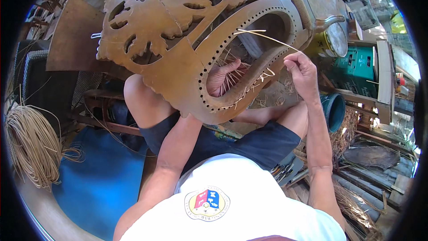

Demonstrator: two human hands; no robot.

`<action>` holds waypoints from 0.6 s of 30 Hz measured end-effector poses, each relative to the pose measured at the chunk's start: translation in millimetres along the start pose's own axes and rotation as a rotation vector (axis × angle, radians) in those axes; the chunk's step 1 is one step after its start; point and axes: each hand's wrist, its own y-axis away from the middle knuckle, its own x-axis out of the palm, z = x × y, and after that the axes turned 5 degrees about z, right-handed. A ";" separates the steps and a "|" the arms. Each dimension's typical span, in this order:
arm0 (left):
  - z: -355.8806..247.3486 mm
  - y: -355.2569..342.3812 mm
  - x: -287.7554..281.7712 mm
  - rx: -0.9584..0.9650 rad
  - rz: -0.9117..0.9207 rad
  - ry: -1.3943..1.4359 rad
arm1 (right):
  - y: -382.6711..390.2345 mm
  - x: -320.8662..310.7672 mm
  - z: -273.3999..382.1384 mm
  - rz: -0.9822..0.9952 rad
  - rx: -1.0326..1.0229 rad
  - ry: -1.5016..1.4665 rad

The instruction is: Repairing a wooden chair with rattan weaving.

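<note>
A carved brown wooden furniture frame (165, 62) with leafy cut-outs lies across my lap. Small holes line the edge of its curved opening. My right hand (303, 73), at the right of the frame, pinches the end of a thin pale cane strand (274, 39). That strand runs leftward over the opening to the holes on its far rim. Through the opening my left hand (218, 79) shows below the frame, thumb stretched out and apart from the palm; its other fingers are partly hidden. Loose cane ends (266, 75) stick out along the near rim, and more strands hang beside my left hand.
A large coil of cane (33, 145) lies at the left by a blue surface (96, 183). On the right stand a green crate (356, 69), a yellow can (332, 42) and a teal bucket (333, 111). Fibre and wood scraps (372, 156) lie lower right.
</note>
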 end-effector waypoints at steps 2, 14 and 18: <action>-0.6 -5.3 -3.4 -0.102 0.083 0.131 | 7.2 3.4 4.6 -0.098 0.124 -0.057; 8.6 -4.9 -4.3 -0.074 -0.144 -0.075 | 37.8 58.9 25.4 0.081 0.364 0.160; 14.3 -2.2 3.8 -0.009 -0.220 -0.254 | 37.7 75.7 15.0 -0.179 -0.031 -0.131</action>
